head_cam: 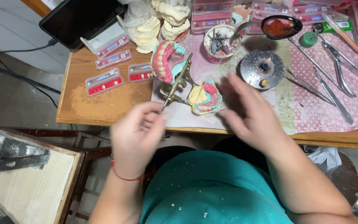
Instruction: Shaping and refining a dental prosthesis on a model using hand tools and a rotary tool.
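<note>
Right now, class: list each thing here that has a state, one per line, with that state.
Articulator: hinged open, upper denture tipped back.
Burner: lit, small flame.
Ladle: holds red wax.
Cup: full of burs.
Tablet: screen dark, cable plugged in.
Left hand: empty, blurred.
Right hand: open, empty.

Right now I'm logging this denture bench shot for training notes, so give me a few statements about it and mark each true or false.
1. The brass articulator lies open on the wooden table, its denture models showing teeth. True.
2. The small burner is lit. True.
3. The left hand grips a pair of pliers. False: it is blurred at the articulator's near end; the pliers lie on the patterned cloth.
4. The right hand holds the spoon. False: the spoon lies apart, beyond the burner.
</note>
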